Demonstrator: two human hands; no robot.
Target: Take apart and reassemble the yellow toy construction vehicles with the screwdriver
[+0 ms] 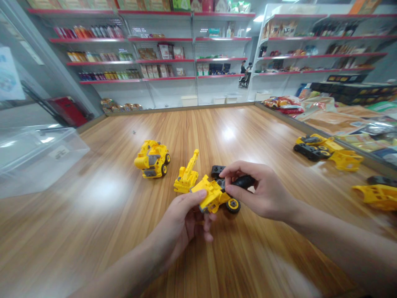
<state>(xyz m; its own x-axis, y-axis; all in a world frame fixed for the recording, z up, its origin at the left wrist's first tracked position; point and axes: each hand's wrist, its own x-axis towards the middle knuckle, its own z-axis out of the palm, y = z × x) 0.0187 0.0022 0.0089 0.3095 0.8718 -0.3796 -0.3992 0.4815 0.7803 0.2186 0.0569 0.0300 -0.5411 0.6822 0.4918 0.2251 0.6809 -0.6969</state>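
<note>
My left hand (182, 219) is closed round a yellow toy vehicle body (212, 196) with a black wheel, held just above the wooden table (102, 207). My right hand (259, 192) pinches a black tool or part (243, 181) pressed against the top of that toy body. A yellow excavator arm piece (187, 174) stands right behind the held toy. A small black part (217, 170) lies beside it. A whole yellow toy truck (151, 159) stands further left.
A clear plastic box (34, 155) sits at the left. More yellow and black toy pieces (325, 151) lie at the right, another yellow piece (376, 194) nearer the edge. Packaged goods (335, 111) are stacked far right. Shop shelves (161, 54) line the back wall.
</note>
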